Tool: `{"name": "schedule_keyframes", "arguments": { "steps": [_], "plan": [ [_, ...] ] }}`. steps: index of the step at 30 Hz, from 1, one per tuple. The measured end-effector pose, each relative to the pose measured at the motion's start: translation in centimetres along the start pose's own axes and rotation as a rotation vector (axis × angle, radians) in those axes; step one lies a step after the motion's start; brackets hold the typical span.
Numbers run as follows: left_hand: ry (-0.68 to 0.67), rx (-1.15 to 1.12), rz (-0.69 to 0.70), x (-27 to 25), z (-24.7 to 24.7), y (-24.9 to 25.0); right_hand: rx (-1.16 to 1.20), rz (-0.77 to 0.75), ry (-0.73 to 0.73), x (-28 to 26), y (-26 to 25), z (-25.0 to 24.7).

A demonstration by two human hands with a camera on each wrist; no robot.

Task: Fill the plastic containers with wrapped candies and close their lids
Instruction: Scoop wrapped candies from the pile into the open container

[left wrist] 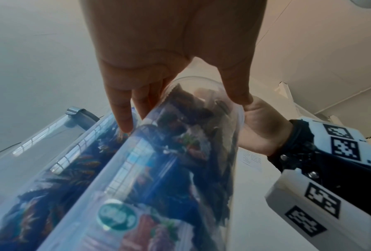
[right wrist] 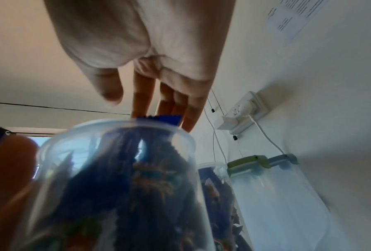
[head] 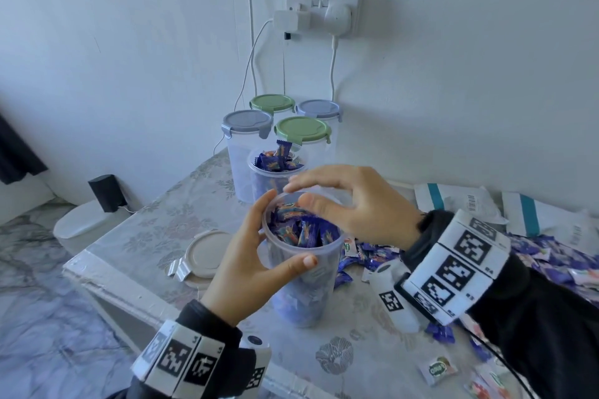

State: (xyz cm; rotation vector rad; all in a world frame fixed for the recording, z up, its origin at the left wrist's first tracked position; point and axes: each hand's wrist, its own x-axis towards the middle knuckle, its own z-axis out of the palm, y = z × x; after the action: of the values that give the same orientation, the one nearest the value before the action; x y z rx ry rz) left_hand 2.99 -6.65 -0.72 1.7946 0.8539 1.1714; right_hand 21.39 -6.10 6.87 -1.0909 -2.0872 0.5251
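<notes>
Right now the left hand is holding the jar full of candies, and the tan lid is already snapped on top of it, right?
Not quite. The left hand does hold the jar full of candies, but the jar is open. The head view shows the tan lid lying on the table to its left, while the right hand hovers over the rim.

Both arms wear black long sleeves (head: 534, 308). A white blocky wristband printed with black square markers (head: 460, 256) wraps the wrist at right of frame. A matching marker band (head: 181, 363) sits at lower left.

The floral-patterned table (head: 155, 230) carries lidded containers (head: 248, 152), a beige lid (head: 207, 253) and loose candies (head: 372, 256).
</notes>
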Motion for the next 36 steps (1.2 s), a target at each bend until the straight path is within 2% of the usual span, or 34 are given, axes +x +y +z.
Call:
{"name": "schedule_keyframes", "arguments": {
  "steps": [3,9,17,24,27,31,36],
  "plan": [
    [0.018,0.002,-0.033,0.0,0.0,-0.1,-0.057,-0.062,0.205,-1.6,0.5,-0.7],
    [0.004,0.024,-0.07,-0.1,0.4,-0.4,-0.086,-0.035,0.166,-4.9,1.5,-0.2],
    [0.15,-0.014,-0.065,-0.8,-0.3,-0.1,0.24,0.045,0.291,-4.1,3.0,1.1],
    [0.277,-0.06,-0.028,0.4,-5.9,1.2,0.271,0.276,0.284,-0.4,4.8,3.8],
    [0.31,-0.035,-0.01,2.1,-9.0,1.3,0.266,0.326,0.268,1.3,5.0,5.3],
    [0.298,0.034,-0.002,5.3,-12.5,-0.1,0.263,0.331,0.293,3.2,5.5,7.5],
    [0.228,0.022,-0.015,9.0,-15.0,-3.4,0.304,0.371,0.416,3.8,6.1,10.4]
  ]
}}
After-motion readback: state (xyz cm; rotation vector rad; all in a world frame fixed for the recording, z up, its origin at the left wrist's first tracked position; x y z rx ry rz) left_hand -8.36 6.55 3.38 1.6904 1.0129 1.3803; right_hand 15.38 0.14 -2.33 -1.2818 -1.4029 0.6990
